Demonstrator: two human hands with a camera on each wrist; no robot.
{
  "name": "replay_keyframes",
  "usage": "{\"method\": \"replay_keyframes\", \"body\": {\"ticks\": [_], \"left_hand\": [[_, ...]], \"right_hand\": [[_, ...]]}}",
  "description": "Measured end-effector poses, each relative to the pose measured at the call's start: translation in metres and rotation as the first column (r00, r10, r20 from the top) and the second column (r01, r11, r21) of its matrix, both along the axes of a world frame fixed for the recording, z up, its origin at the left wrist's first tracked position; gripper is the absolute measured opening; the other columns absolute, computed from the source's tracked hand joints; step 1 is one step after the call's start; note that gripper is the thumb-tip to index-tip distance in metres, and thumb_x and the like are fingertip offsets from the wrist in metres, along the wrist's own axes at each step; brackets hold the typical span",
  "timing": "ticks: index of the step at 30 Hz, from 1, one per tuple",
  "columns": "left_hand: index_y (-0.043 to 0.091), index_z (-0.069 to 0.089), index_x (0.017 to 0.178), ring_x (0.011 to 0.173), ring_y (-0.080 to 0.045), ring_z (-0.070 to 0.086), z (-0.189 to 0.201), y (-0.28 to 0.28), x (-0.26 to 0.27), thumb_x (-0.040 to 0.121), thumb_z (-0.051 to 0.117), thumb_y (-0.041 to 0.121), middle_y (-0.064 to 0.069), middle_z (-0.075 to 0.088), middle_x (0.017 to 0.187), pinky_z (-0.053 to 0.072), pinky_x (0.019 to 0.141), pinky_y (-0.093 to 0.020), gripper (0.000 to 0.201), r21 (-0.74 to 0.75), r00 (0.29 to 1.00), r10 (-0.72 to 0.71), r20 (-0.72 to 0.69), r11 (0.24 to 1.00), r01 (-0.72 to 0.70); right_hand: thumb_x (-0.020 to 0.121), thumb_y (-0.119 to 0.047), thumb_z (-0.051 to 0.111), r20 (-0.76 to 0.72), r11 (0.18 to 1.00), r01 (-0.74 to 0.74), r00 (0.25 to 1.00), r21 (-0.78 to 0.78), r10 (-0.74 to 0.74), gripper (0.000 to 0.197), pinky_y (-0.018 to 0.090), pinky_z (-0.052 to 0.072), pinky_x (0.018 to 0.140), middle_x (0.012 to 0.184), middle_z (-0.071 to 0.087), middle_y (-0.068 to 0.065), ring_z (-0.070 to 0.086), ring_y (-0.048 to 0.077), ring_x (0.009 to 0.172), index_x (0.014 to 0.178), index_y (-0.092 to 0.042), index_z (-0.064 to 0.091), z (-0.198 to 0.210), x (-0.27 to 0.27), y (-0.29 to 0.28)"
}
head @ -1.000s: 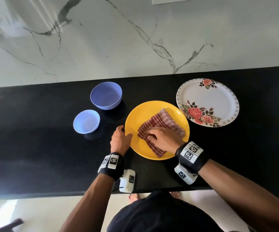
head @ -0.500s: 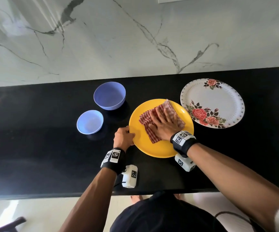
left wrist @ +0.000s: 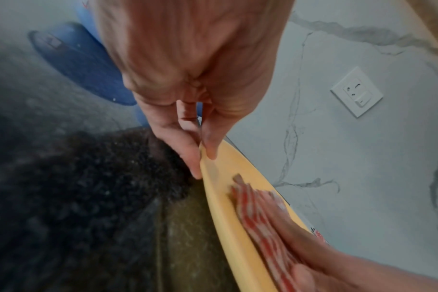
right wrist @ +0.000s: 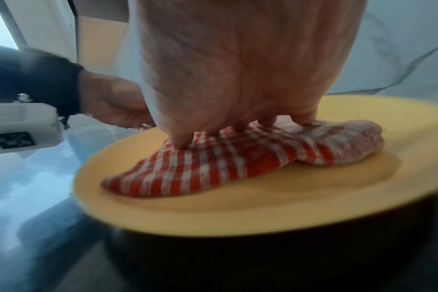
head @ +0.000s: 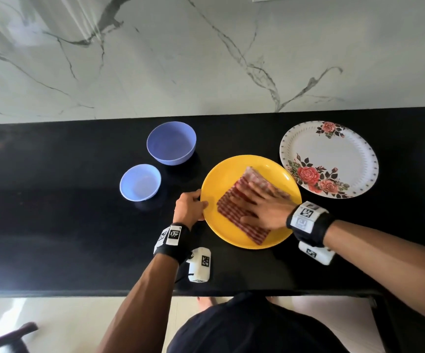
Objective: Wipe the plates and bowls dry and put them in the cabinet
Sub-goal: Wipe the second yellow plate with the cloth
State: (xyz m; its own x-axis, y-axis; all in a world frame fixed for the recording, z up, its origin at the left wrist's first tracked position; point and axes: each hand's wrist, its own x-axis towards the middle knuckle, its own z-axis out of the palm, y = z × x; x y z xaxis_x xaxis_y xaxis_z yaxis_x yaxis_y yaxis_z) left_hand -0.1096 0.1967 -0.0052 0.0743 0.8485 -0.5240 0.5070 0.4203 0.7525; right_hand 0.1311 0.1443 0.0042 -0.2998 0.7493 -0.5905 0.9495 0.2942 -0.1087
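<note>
Right hand (head: 264,210) flat, fingers spread straight, pressing checked cloth (head: 234,207) into yellow plate (head: 221,174); palm pressure likely to rub plate dry. Left hand (head: 189,208) pinching plate rim, thumb over edge, fingers under; likely steadies plate against sliding on black counter (head: 53,225). Flowered plate (head: 333,154) beyond right hand, apart. Two blue bowls ahead of left hand: small bowl (head: 140,183), big bowl (head: 171,143). All untouched, probably unwiped. Cabinet not in view.

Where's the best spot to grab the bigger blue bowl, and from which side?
Probably the rim of the bigger blue bowl, from above: it stands upright, mouth open, nothing inside. Pinch the wall on its near-right side, thumb inside; the smaller blue bowl crowds its near-left.
</note>
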Motion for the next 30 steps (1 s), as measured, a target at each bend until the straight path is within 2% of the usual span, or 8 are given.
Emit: {"method": "replay_keyframes", "body": {"ticks": [3,8,13,15,19,22,25,30], "left_hand": [[0.012,0.065,0.14,0.075,-0.021,0.072,-0.004,0.003,0.001,0.099,0.063,0.002,-0.008,0.071,0.103,0.063,0.069,-0.028,0.042,-0.006,1.0,-0.004,0.003,1.0,0.004],[0.01,0.061,0.144,0.074,-0.022,0.073,-0.002,0.005,0.003,0.098,0.064,0.001,-0.01,0.07,0.114,0.065,0.075,-0.036,0.046,-0.011,0.999,-0.037,-0.007,0.999,0.037],[0.012,0.075,0.111,0.076,-0.032,0.078,0.0,0.002,0.004,0.094,0.062,0.001,-0.018,0.076,0.096,0.066,0.08,-0.046,0.024,0.019,0.997,-0.067,-0.033,0.998,0.068],[0.017,0.077,0.105,0.071,-0.029,0.078,-0.003,0.001,0.004,0.09,0.061,0.007,-0.013,0.077,0.089,0.066,0.08,-0.045,0.024,0.033,0.995,-0.071,-0.072,0.997,0.073],[0.026,0.079,0.092,0.065,-0.025,0.077,-0.005,0.0,0.003,0.084,0.058,0.009,-0.01,0.077,0.081,0.066,0.077,-0.043,0.028,0.056,0.996,-0.056,-0.063,0.997,0.06],[0.024,0.078,0.111,0.068,-0.027,0.074,-0.003,-0.001,0.002,0.09,0.061,0.001,-0.007,0.07,0.075,0.066,0.077,-0.039,0.035,0.047,1.0,-0.03,-0.004,0.998,0.03],[0.02,0.069,0.135,0.08,-0.031,0.077,-0.006,-0.001,0.002,0.095,0.064,0.002,-0.005,0.07,0.083,0.064,0.086,-0.044,0.044,0.033,1.0,-0.024,0.018,0.999,0.023],[0.015,0.061,0.145,0.085,-0.03,0.077,-0.005,0.001,0.004,0.099,0.064,0.004,-0.004,0.07,0.094,0.064,0.088,-0.045,0.048,0.006,1.0,-0.018,0.012,1.0,0.018]], "right_hand": [[0.1,-0.07,0.012,0.096,0.996,0.094,0.991,-0.011,-0.092,0.07,0.057,-0.01,0.124,0.154,-0.043,-0.005,-0.03,0.027,0.149,0.15,-0.045,-0.029,0.003,0.026,0.015],[0.097,-0.074,0.011,0.107,0.976,0.219,0.97,0.01,-0.219,0.08,0.06,-0.007,0.123,0.161,-0.037,0.002,-0.027,0.036,0.151,0.156,-0.033,-0.025,-0.001,-0.005,0.049],[0.098,-0.071,0.015,0.067,0.985,0.165,0.984,0.04,-0.168,0.079,0.062,-0.012,0.12,0.162,-0.035,0.005,-0.035,0.036,0.147,0.158,-0.032,-0.019,-0.013,-0.054,0.057],[0.098,-0.071,0.015,0.053,0.995,0.078,0.995,0.062,-0.081,0.078,0.061,-0.013,0.12,0.163,-0.035,0.003,-0.036,0.034,0.147,0.158,-0.033,-0.018,-0.017,-0.059,0.049],[0.088,-0.069,0.0,0.04,0.989,-0.082,0.996,0.127,0.077,0.081,0.058,-0.012,0.121,0.165,-0.03,0.002,-0.035,0.031,0.148,0.157,-0.032,-0.021,-0.019,-0.053,0.024],[0.099,-0.066,0.017,-0.001,0.983,-0.163,0.986,0.08,0.164,0.076,0.054,-0.026,0.116,0.161,-0.037,-0.002,-0.042,0.028,0.144,0.156,-0.038,-0.024,-0.013,-0.032,0.001],[0.1,-0.07,0.022,-0.033,0.987,-0.156,0.987,0.044,0.157,0.075,0.042,-0.036,0.104,0.157,-0.04,-0.01,-0.044,0.023,0.142,0.155,-0.044,-0.021,-0.002,-0.001,-0.013],[0.073,-0.088,-0.009,0.106,0.999,0.019,0.994,0.029,-0.022,0.092,0.062,-0.013,0.12,0.158,-0.039,0.001,-0.028,0.034,0.15,0.148,-0.04,-0.033,-0.001,0.038,0.01]]}}
